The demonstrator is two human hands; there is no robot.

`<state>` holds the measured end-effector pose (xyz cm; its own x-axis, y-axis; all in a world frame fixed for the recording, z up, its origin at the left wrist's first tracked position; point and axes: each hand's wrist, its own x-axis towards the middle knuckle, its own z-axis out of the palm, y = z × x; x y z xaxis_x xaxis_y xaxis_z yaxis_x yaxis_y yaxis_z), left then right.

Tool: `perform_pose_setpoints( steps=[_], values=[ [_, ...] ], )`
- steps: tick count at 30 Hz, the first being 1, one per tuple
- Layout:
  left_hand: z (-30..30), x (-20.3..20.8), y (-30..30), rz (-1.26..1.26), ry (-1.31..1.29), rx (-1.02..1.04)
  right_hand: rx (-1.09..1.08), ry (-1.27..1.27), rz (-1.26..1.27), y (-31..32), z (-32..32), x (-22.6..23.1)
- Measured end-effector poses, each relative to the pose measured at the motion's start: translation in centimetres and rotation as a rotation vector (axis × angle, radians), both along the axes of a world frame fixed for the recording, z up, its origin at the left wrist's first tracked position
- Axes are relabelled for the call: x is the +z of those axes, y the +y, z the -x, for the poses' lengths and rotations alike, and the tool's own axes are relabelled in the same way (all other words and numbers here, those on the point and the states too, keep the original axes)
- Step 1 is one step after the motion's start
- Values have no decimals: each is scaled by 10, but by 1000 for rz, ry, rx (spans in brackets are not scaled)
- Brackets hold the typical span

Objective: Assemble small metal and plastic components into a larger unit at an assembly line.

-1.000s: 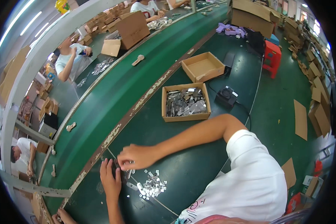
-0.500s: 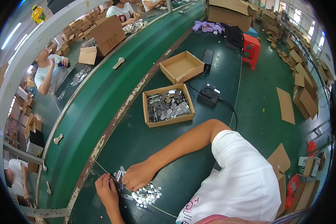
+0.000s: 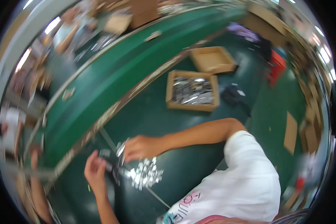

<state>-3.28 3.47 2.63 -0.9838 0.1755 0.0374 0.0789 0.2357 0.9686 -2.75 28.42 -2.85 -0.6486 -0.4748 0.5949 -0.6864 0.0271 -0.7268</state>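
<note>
My left hand (image 3: 95,171) is pinched, its fingertips against a small shiny metal piece (image 3: 108,166); blur hides the exact shape. To the right, my right hand (image 3: 142,147) is curled with its fingers down beside a few elongated silvery metal parts (image 3: 120,149). Whatever those fingers hold is hidden. Just below my right hand, a heap of small shiny metal bits (image 3: 147,173) is spread over the dark green table (image 3: 190,149).
An open cardboard box (image 3: 193,106) of flat metal parts stands farther up the table, with another shallow box (image 3: 214,59) behind it. A black device (image 3: 233,93) sits at their right. Past the table's worn edge runs a green conveyor belt (image 3: 112,78) carrying scattered parts.
The whole view has swung and blurred, shifting the boxes rightward. My right hand has lifted off the small bits toward the elongated parts. My left hand has drawn slightly away from it.
</note>
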Motion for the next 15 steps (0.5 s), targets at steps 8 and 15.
perform_pose_setpoints(
  steps=[8,15],
  values=[
    [-33,-9,-14,-525,-163,95,-170,-456,227,11,-6,12],
    [-37,-12,-24,-551,-255,193,75,-754,159,-57,-1,31]
  ],
)
